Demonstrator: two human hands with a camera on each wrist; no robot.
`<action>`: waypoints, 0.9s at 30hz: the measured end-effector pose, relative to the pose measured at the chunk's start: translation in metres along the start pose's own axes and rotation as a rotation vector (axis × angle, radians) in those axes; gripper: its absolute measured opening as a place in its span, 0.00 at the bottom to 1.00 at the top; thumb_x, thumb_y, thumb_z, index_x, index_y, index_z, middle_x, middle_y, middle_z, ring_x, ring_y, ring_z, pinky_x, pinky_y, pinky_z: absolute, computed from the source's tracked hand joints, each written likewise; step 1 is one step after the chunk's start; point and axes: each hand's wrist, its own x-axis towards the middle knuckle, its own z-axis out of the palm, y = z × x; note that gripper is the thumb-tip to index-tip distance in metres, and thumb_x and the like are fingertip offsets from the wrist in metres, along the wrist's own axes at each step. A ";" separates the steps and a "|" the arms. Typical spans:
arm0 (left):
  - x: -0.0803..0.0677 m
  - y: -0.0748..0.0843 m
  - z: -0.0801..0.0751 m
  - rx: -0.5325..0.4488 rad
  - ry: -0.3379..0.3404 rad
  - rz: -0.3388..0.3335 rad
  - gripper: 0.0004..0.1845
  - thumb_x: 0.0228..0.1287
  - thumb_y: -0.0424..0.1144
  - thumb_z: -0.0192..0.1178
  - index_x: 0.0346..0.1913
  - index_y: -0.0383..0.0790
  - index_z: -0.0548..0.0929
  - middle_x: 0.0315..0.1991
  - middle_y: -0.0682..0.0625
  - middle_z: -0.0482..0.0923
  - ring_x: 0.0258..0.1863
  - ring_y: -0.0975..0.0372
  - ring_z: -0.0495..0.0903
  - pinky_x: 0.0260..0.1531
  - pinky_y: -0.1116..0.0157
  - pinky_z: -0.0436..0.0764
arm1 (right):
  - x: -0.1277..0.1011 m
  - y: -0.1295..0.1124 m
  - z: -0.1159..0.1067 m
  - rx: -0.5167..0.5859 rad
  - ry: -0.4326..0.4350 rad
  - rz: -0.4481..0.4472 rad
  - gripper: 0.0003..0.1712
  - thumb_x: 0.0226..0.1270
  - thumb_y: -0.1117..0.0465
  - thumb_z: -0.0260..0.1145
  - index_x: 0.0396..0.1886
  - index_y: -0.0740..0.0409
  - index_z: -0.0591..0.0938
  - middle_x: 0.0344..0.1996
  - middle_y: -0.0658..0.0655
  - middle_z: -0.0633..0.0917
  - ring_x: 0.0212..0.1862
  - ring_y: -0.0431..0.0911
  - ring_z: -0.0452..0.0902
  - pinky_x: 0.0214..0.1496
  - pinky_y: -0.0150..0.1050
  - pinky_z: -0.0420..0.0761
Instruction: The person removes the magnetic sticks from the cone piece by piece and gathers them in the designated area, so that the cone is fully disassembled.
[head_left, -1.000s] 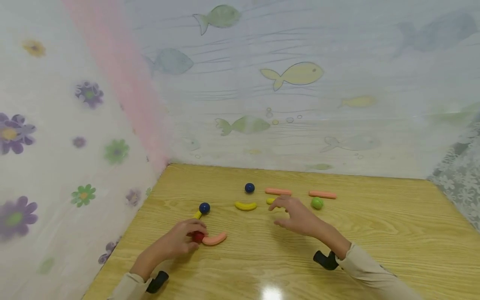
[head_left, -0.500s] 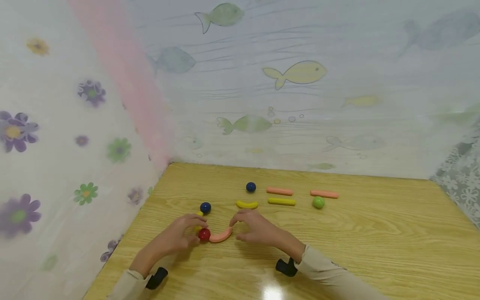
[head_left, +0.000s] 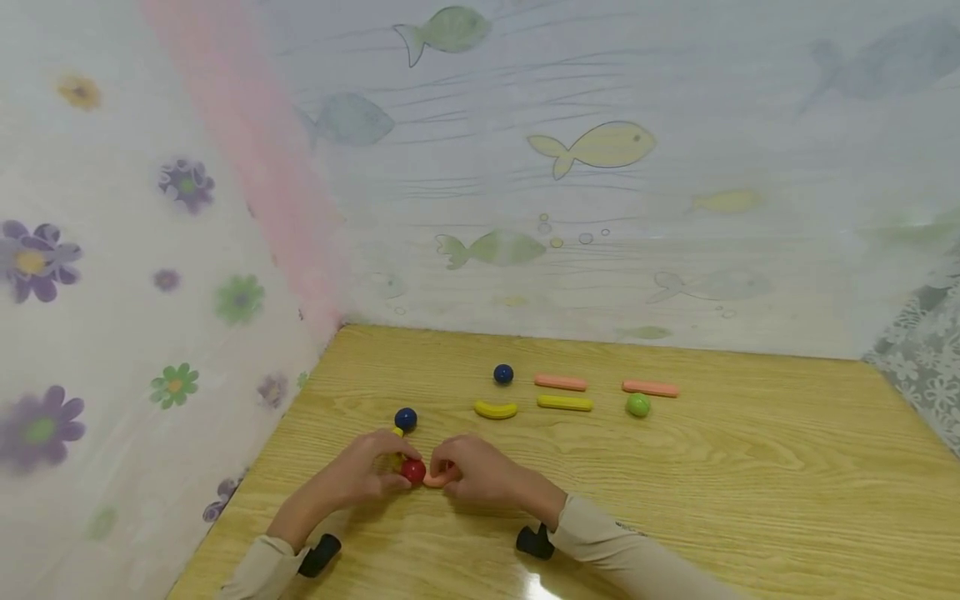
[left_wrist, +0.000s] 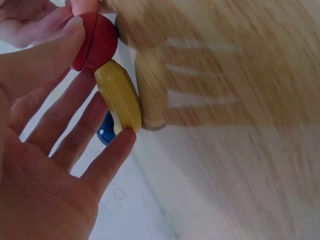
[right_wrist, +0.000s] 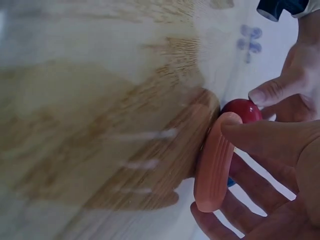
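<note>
Head view has us at the table's (head_left: 675, 467) six o'clock edge: our left hand (head_left: 360, 475) pinches the red ball (head_left: 413, 471) with a yellow stick (left_wrist: 120, 95) attached, our right hand (head_left: 472, 471) grasps the pink stick (right_wrist: 215, 165) touching it. Squeezing unevenly (both joints look slight) could pop the ball loose and send it rolling.

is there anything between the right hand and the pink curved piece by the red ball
Nothing visible. The right hand already grips the pink curved piece, thumb on it, with one end against the red ball that the left hand holds.
</note>
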 end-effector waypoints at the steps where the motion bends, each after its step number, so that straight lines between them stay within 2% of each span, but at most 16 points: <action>1: 0.000 0.001 0.000 -0.003 -0.005 -0.013 0.14 0.54 0.37 0.71 0.45 0.46 0.84 0.43 0.57 0.81 0.43 0.61 0.78 0.41 0.60 0.79 | 0.001 0.000 0.000 0.002 -0.002 0.000 0.09 0.54 0.70 0.68 0.31 0.52 0.83 0.29 0.44 0.81 0.33 0.34 0.73 0.37 0.24 0.72; 4: 0.001 0.003 0.000 -0.005 -0.019 -0.047 0.14 0.53 0.37 0.71 0.44 0.47 0.84 0.42 0.58 0.80 0.43 0.61 0.78 0.42 0.60 0.79 | 0.002 -0.001 0.001 0.002 0.002 0.007 0.08 0.54 0.70 0.69 0.29 0.52 0.82 0.27 0.44 0.82 0.31 0.33 0.72 0.35 0.23 0.71; 9: 0.001 0.005 0.001 0.006 -0.024 -0.064 0.13 0.53 0.37 0.71 0.43 0.47 0.84 0.42 0.59 0.80 0.42 0.61 0.77 0.42 0.60 0.78 | 0.001 -0.002 0.002 -0.020 0.009 0.021 0.09 0.54 0.70 0.69 0.29 0.52 0.82 0.27 0.44 0.82 0.30 0.32 0.73 0.33 0.21 0.71; 23: 0.005 0.008 0.006 0.018 -0.026 -0.065 0.13 0.54 0.40 0.70 0.43 0.48 0.84 0.42 0.60 0.79 0.42 0.63 0.76 0.43 0.60 0.78 | -0.003 -0.001 -0.002 -0.059 -0.028 0.034 0.09 0.55 0.69 0.69 0.30 0.49 0.82 0.26 0.43 0.81 0.29 0.32 0.72 0.31 0.23 0.71; 27: 0.006 0.010 0.007 0.013 -0.036 -0.068 0.12 0.55 0.39 0.70 0.43 0.49 0.84 0.42 0.60 0.79 0.42 0.64 0.76 0.43 0.61 0.77 | -0.007 -0.002 -0.006 -0.055 -0.026 0.036 0.06 0.58 0.66 0.69 0.30 0.49 0.82 0.26 0.42 0.81 0.28 0.33 0.72 0.30 0.23 0.71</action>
